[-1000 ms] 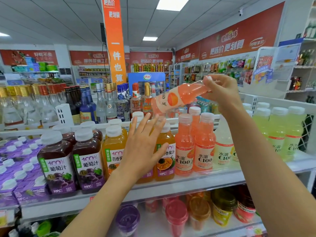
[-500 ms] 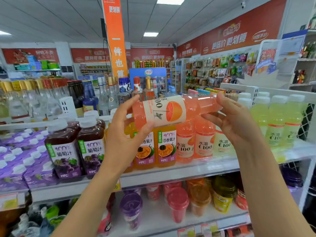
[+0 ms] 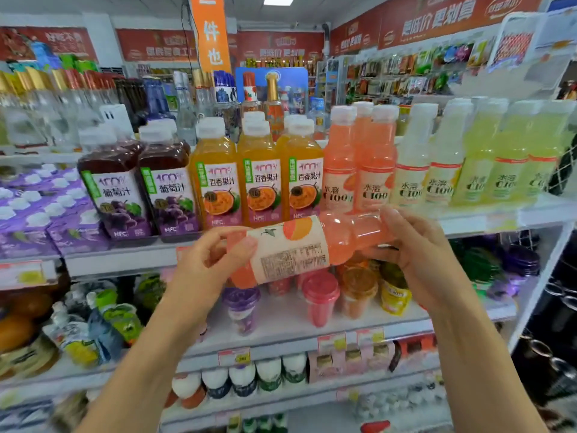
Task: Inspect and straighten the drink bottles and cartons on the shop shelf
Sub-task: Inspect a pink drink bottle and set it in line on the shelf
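Shop shelf (image 3: 125, 260) | pink bottle (image 3: 293, 248) sideways | left hand (image 3: 206, 270) grip pinches base, right hand (image 3: 418, 245) grip wraps neck | label check, seemingly | next: upright into pink row (image 3: 359, 170), 12 o'clock

"100% 葡萄汁" and "NFC" on grape juice bottles (image 3: 117, 189) up-left of the left hand (image 3: 203, 270), "百香果汁" on orange juice bottles (image 3: 263, 182) above it, "水溶 C100" on pink bottles (image 3: 340, 170) and pale yellow bottles (image 3: 412, 182) above the right hand (image 3: 418, 254), "件 也" on the orange banner (image 3: 210, 35) high above, small print on the held bottle (image 3: 293, 251) too blurred to read
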